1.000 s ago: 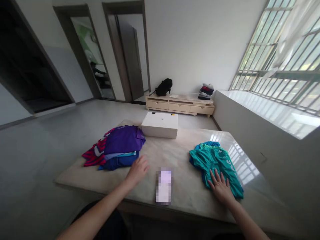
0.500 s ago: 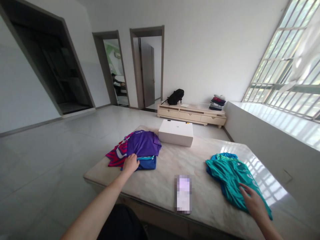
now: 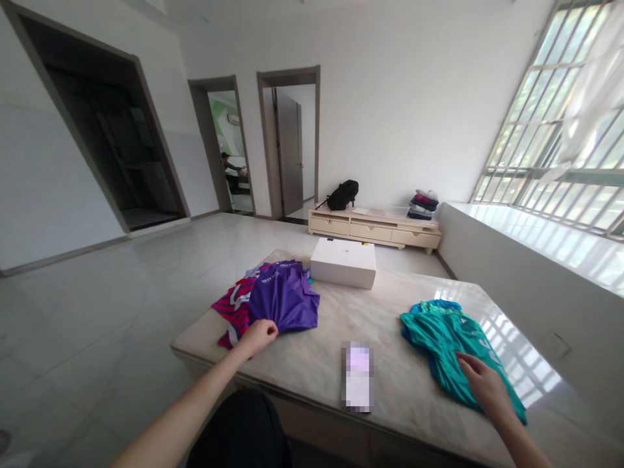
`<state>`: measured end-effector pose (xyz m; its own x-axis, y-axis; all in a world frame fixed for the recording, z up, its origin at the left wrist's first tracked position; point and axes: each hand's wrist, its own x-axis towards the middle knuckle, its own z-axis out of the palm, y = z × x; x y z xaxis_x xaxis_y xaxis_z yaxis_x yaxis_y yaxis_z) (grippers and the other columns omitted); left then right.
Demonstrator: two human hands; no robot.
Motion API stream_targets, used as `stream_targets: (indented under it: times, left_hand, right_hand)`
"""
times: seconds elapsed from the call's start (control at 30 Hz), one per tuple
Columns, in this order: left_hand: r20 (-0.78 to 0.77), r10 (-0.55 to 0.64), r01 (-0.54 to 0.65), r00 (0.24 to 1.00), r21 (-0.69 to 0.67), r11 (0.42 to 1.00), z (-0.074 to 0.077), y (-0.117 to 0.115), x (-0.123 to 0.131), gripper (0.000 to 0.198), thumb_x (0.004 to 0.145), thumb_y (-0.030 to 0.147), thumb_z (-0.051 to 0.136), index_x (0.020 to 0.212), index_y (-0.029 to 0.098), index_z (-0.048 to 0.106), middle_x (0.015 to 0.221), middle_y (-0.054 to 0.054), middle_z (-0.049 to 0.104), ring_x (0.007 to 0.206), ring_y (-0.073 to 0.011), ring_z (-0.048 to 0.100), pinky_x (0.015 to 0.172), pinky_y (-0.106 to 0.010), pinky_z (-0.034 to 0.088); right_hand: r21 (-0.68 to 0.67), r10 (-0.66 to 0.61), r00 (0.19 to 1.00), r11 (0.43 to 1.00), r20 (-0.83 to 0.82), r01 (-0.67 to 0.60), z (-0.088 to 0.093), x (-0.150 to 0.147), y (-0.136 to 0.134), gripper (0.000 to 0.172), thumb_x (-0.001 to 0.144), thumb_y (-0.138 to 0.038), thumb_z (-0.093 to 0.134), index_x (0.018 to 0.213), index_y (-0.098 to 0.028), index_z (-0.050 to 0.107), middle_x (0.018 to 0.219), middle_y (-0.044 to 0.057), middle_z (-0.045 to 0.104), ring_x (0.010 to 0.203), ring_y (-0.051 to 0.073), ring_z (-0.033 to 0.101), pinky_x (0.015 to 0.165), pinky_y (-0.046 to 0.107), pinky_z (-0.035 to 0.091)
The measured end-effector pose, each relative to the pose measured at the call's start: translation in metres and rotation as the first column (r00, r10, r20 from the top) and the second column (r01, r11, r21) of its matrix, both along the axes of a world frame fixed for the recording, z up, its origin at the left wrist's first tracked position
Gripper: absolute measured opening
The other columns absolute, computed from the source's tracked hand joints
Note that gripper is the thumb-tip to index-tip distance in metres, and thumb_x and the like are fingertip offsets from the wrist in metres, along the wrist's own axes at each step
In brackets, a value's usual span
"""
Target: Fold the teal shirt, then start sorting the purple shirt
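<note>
Leftmost on the counter (image 3: pixel 312 328) lies a red striped shirt (image 3: pixel 233 305), partly under the purple shirt (image 3: pixel 286 300). Half a second ago the purple shirt sat on a folded pile with blue cloth beneath; now it spreads flat and the blue is hidden. The left hand (image 3: pixel 258 336) is clenched on the purple shirt's near hem, its grip pinching the cloth at the counter's left front. Behind, a white box (image 3: pixel 343 262) stands near the far edge, just beside the purple shirt. A blurred flat object (image 3: pixel 357 377) lies between the two hands at the near edge. Further right, the teal shirt (image 3: pixel 451 344) lies crumpled over a blue one, and the right hand (image 3: pixel 482 382) rests on it with fingers loose and spread, grasping nothing, much as before.
</note>
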<state>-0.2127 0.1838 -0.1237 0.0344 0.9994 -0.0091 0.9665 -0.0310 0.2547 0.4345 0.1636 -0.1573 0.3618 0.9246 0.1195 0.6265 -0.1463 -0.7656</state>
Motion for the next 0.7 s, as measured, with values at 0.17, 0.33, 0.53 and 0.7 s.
stream_targets:
  times: [0.17,0.33,0.53,0.7]
  left_hand:
    - [0.038,0.037,-0.036,0.999,-0.019,0.999,-0.002,-0.020,-0.007,0.026,0.099,0.033,0.066,0.117,0.015,0.067,0.118,-0.008,0.068,0.102,-0.0229,0.068,0.090,-0.043,0.058]
    - [0.011,0.229,-0.229,0.973,0.069,0.971,-0.019,-0.039,-0.007,0.037,0.097,0.033,0.068,0.129,0.016,0.061,0.134,-0.012,0.060,0.120,-0.0293,0.060,0.102,-0.052,0.050]
    - [0.016,0.230,-0.227,0.973,0.224,0.948,-0.010,-0.068,0.010,0.017,0.094,0.017,0.066,0.111,0.013,0.065,0.112,-0.008,0.066,0.108,-0.0257,0.062,0.097,-0.046,0.050]
    - [0.040,0.046,-0.058,0.998,0.405,0.912,0.028,-0.100,0.042,0.028,0.079,-0.004,0.054,0.093,0.017,0.065,0.101,-0.009,0.065,0.104,-0.0282,0.057,0.095,-0.042,0.046]
  right_hand:
    - [-0.005,-0.009,0.999,1.000,-0.032,0.009,0.005,0.007,-0.007,0.060,0.060,-0.064,0.058,0.091,-0.018,0.082,0.096,0.014,0.081,0.095,0.039,0.073,0.077,0.041,0.053]
    - [-0.018,-0.029,0.995,0.999,-0.092,0.027,0.010,0.009,-0.017,0.058,0.056,-0.062,0.062,0.090,-0.018,0.081,0.088,0.014,0.081,0.090,0.040,0.073,0.074,0.044,0.051]
    - [0.010,0.009,0.962,1.000,-0.273,-0.007,0.015,-0.008,-0.045,0.051,0.055,-0.057,0.067,0.088,-0.020,0.078,0.086,0.013,0.081,0.086,0.038,0.075,0.069,0.042,0.055]
    - [0.023,0.126,0.891,0.991,-0.436,-0.129,-0.009,-0.075,-0.094,0.062,0.062,-0.067,0.065,0.095,-0.016,0.076,0.090,0.016,0.080,0.078,0.034,0.075,0.064,0.042,0.059]
